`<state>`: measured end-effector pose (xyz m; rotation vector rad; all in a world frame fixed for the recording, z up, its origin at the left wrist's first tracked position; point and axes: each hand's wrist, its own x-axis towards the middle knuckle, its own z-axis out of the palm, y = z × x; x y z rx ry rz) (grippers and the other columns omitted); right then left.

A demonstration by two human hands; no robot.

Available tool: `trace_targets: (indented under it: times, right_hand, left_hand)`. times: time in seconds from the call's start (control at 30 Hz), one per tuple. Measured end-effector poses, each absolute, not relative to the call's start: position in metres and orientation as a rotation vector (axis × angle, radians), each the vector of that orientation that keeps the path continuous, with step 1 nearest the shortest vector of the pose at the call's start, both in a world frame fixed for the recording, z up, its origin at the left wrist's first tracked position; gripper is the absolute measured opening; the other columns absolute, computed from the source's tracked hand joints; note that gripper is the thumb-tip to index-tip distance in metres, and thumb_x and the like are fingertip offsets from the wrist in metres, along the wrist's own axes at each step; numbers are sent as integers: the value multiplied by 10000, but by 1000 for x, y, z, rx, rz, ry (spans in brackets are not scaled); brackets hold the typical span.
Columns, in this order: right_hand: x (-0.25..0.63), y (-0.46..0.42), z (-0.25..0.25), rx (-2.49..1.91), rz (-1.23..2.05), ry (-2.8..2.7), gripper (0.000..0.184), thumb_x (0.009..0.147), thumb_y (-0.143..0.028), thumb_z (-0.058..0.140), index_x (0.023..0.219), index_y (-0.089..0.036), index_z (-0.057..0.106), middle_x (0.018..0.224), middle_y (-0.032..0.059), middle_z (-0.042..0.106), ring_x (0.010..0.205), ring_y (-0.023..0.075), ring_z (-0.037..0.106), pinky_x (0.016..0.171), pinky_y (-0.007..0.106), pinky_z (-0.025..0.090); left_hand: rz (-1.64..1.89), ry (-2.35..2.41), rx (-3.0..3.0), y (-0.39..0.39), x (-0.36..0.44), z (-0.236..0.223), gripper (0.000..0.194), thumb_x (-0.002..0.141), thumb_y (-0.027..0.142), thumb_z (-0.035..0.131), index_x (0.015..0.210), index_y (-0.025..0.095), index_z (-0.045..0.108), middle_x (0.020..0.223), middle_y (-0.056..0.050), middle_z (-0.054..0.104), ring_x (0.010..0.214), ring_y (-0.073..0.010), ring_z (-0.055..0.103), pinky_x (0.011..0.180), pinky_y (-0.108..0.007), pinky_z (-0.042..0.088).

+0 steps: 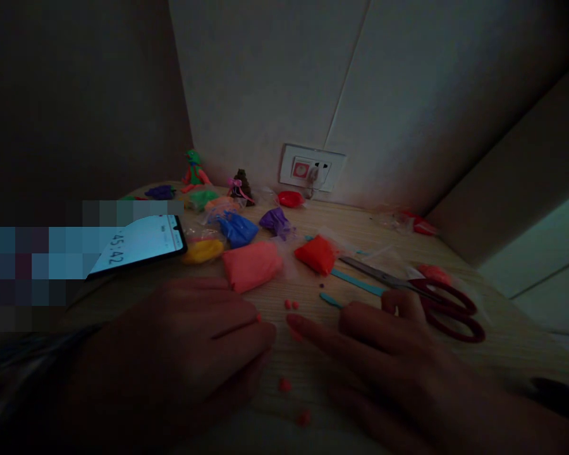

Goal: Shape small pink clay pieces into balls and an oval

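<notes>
Two bare hands (284, 354) over a wooden table (351, 221), small orange balls (291, 304), scissors (408, 284), pink clay bag (252, 264)

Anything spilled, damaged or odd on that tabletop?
One small oddity: a dark crumb lies alone just below the orange-red packet, unlike the orange-red bits nearby. No spill or damage shows in this dim light.

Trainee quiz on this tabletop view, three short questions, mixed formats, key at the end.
1. What colour are the handles of the scissors?
A) Yellow
B) Dark red
C) Light blue

2. True or false: the phone lies nearer the left hand than the right hand.

3. Fill in the missing word: the small brown figure near the wall wears a ____ bow.

Key: 1 B; 2 true; 3 pink.
</notes>
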<state>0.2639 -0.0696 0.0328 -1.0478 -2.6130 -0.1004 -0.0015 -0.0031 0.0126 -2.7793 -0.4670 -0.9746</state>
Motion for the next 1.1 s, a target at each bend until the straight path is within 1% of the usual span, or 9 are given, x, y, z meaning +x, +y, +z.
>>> trace_targets:
  times: [0.2,0.37,0.5,0.57,0.67,0.73,0.87,0.97,1.1]
  right_hand:
    - [267,-69,34,-1026,-126,-2616,510,1260,-286,322,1405,-186,801,893,-29,786,766,110,763,750,375,515]
    - [270,-68,33,-1037,-110,-2614,465,1245,-264,367,1379,-194,807,880,-40,776,769,108,759,753,369,506]
    - [270,-70,20,-1030,-131,-2518,520,1258,-292,286,1387,-189,779,853,-33,734,720,131,698,743,393,463]
    - [271,-71,15,-1045,-167,-2452,484,1247,-258,287,1433,-196,729,859,-35,721,721,145,669,767,406,440]
    - [273,-71,12,-1084,-157,-2418,432,1191,-135,353,1500,-209,645,917,-44,735,786,146,680,800,400,414]
    - [274,-72,12,-1097,-143,-2415,446,1158,-85,377,1499,-216,632,930,-48,734,834,147,697,818,393,408]
    - [274,-72,11,-1094,-134,-2417,463,1140,-72,387,1500,-223,635,951,-38,750,821,157,696,836,398,400]
    - [274,-72,12,-1110,-107,-2417,491,1128,-53,381,1501,-236,642,956,-37,753,824,157,701,829,396,388]
    - [274,-71,14,-1111,-83,-2408,482,1133,-68,385,1498,-231,653,944,-46,739,838,149,708,837,395,385]
  left_hand:
    - [-992,-482,-2771,-5,2,16,591,1242,229,286,772,253,644,687,25,719,583,-174,650,604,-375,508]
    - [-980,-482,-2787,-4,-1,11,566,1247,245,279,803,254,631,711,28,723,605,-176,660,637,-369,512]
    - [-973,-468,-2770,-3,-3,13,544,1242,226,297,818,244,638,730,24,721,630,-174,651,648,-352,493]
    - [-955,-452,-2762,-3,-2,15,538,1233,198,308,817,237,647,732,25,711,632,-172,648,645,-351,495]
    - [-951,-468,-2794,-5,-1,16,526,1217,184,324,809,242,651,733,33,706,628,-174,644,641,-360,501]
    - [-961,-485,-2823,-6,-1,14,481,1227,217,322,897,251,672,798,34,737,696,-184,678,690,-363,525]
    - [-860,-385,-2850,-2,-1,14,412,1257,285,254,1230,245,663,960,3,771,863,-223,717,812,-393,556]
    - [-799,-367,-2873,0,1,16,462,1264,355,231,1280,240,678,982,-14,759,931,-241,709,833,-405,555]
    - [-769,-424,-2927,-1,1,15,488,1265,394,246,1341,242,704,1154,-41,776,1170,-272,689,1036,-426,557]
